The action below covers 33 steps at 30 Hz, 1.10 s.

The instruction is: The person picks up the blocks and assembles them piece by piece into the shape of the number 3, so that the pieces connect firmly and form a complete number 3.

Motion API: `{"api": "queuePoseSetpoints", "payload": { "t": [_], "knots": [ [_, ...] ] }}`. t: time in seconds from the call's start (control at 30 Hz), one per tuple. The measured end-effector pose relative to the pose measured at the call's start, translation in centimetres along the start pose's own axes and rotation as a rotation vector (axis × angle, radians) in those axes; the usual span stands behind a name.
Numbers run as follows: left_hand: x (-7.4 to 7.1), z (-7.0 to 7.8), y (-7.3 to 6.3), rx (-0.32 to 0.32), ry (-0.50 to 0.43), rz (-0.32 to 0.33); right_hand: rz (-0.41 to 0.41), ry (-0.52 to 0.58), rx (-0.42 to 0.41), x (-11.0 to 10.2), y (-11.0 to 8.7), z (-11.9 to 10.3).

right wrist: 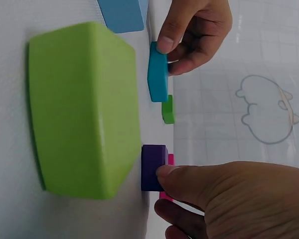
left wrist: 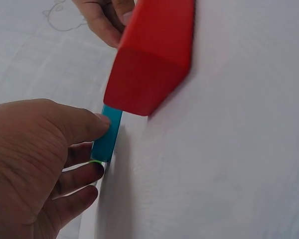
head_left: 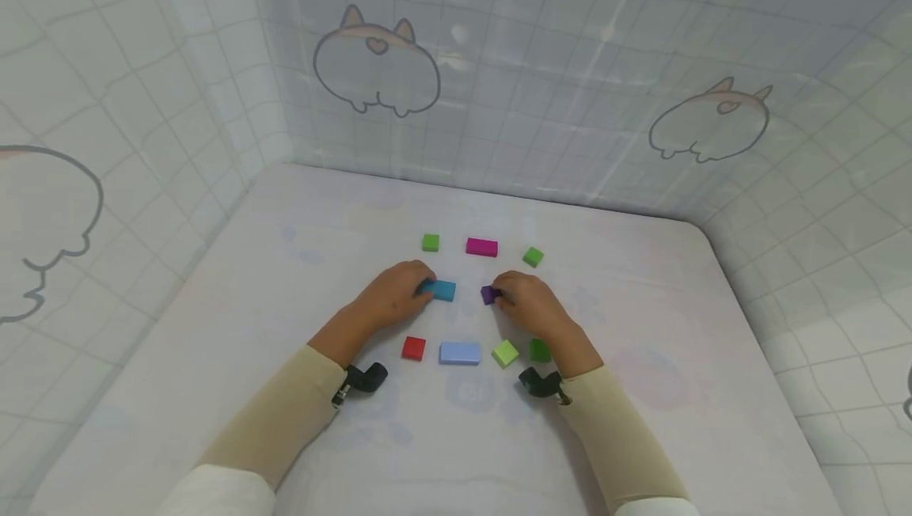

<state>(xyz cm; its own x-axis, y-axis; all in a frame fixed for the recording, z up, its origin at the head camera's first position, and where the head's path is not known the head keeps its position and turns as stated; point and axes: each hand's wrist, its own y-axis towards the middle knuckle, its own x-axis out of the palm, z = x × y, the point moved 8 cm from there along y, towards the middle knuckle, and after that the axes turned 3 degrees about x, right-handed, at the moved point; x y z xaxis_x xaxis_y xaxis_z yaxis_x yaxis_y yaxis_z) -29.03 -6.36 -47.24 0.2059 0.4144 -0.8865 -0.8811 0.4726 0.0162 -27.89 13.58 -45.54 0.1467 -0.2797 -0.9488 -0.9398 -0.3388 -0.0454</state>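
My left hand (head_left: 397, 292) pinches the left end of a flat blue block (head_left: 443, 290) between thumb and fingers. In the left wrist view the thumb presses on the side of that blue block (left wrist: 106, 137). To the right, my right hand (head_left: 529, 302) grips a small purple block (head_left: 488, 294), whose right part is hidden under the fingers. The right wrist view shows the thumb against the purple block (right wrist: 153, 168). A gap of bare table lies between the two held blocks.
Behind the hands lie a green block (head_left: 431, 243), a magenta block (head_left: 482, 247) and another green block (head_left: 533, 256). In front are a red block (head_left: 413, 348), a light blue block (head_left: 459, 354), a lime block (head_left: 505, 354) and a dark green block (head_left: 540, 350) beside the right wrist.
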Motion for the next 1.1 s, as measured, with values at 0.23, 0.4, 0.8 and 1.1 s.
{"api": "queuePoseSetpoints", "payload": {
  "t": [0.23, 0.4, 0.8, 1.1],
  "knots": [
    [0.0, 0.0, 0.2, -0.025, -0.017, -0.022, 0.014, -0.008, 0.009, -0.1, 0.1, 0.1],
    [0.0, 0.1, 0.5, -0.024, -0.012, -0.042, 0.017, 0.007, 0.05, 0.0, 0.1, 0.4],
    [0.0, 0.2, 1.0, -0.018, 0.008, -0.056, 0.004, 0.033, 0.091, 0.2, 0.3, 0.7],
    [0.4, 0.3, 1.3, -0.028, 0.01, -0.062, 0.001, 0.072, 0.099, 0.4, 0.2, 0.9]
  ]
}}
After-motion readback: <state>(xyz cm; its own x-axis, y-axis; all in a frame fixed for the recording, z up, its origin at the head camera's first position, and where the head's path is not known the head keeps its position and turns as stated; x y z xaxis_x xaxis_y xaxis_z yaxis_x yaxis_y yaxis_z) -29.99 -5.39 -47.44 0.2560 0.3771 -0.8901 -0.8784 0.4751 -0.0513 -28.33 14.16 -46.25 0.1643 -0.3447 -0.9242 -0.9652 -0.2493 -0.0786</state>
